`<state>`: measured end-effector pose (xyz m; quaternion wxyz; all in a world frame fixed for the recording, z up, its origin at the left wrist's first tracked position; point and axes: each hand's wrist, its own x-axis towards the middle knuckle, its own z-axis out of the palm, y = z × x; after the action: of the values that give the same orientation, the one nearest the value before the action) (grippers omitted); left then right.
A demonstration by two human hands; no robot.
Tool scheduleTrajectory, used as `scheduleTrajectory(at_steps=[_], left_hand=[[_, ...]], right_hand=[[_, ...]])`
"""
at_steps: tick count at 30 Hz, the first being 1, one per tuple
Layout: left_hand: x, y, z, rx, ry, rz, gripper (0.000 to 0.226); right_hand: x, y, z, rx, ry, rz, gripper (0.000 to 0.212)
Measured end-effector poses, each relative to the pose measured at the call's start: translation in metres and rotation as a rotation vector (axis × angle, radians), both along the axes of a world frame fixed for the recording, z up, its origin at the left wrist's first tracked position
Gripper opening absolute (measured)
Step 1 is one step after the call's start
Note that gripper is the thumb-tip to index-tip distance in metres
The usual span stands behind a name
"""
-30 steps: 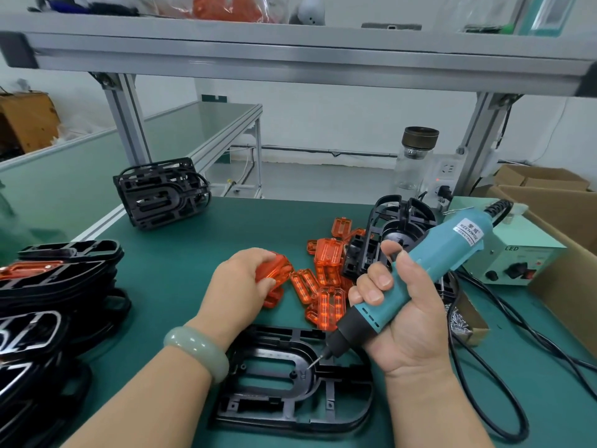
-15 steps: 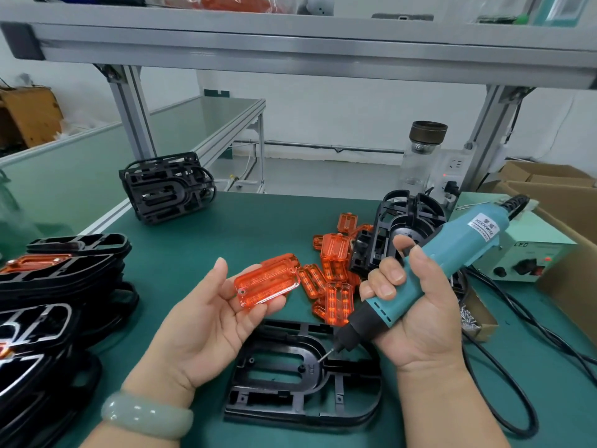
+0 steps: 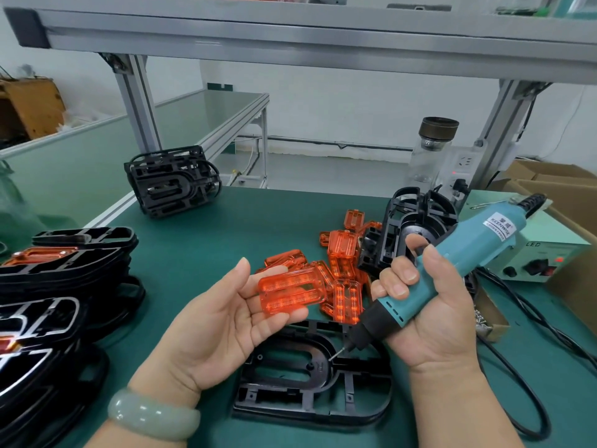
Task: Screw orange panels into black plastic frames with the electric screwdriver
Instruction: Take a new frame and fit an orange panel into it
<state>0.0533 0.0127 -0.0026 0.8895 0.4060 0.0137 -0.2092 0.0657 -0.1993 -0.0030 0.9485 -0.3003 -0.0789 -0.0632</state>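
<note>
I'm holding an orange panel (image 3: 292, 294) and the electric screwdriver (image 3: 452, 263).
My left hand (image 3: 223, 334) is lying palm up, fingers relaxed, carrying the panel; my right hand (image 3: 429, 318) is wrapping round the screwdriver, bit pointing at the black frame (image 3: 310, 383) lying flat on the green table (image 3: 226, 240).

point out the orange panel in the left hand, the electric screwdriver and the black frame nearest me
orange panel (image 3: 292, 291): head view, middle of its ribbed face
electric screwdriver (image 3: 478, 250): head view, its teal body
black frame (image 3: 307, 410): head view, its near rim
</note>
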Motion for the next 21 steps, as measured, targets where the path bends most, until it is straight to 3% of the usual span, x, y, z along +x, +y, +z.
scheduleTrajectory(at_steps=[11, 21], left_hand=[[-0.001, 0.001, 0.0, 0.049, -0.017, 0.025, 0.045], [0.004, 0.015, -0.012, 0.469, -0.14, 0.248, 0.018]], right_hand=[[0.001, -0.001, -0.001, -0.003, 0.011, -0.005, 0.019], [0.002, 0.001, -0.002, -0.018, 0.014, -0.012, 0.015]])
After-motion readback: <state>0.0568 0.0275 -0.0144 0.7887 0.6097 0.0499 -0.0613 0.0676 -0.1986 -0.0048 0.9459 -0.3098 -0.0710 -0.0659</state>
